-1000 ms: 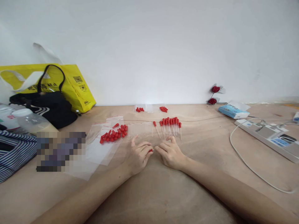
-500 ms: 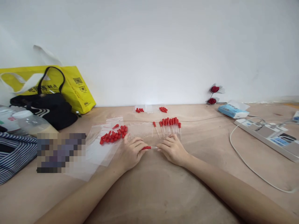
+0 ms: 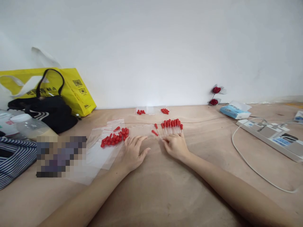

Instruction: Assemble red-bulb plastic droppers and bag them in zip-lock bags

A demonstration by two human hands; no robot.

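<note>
wood-grain table (image 3: 165, 195) — slim clear dropper (image 3: 157, 135), red bulb (image 3: 154, 132)

Soft, even, moderately bright light fills the scene. The plain white wall (image 3: 151, 56) glows palest at 12 o'clock, just above the brown wood-grained table (image 3: 165, 186), and dims to grey toward 10 and 2 o'clock. The light's source lies out of view. A dark shadow hugs the lower edge of the bare right forearm (image 3: 227, 181) at 5 o'clock. Wide-angle distortion stretches the long white plastic power strip (image 3: 246, 127) toward 3 o'clock. Coarse pixelation hides a patch near 8 o'clock. The slender clear tubes (image 3: 142, 129) near the centre look faint, their outlines washed out.
</note>
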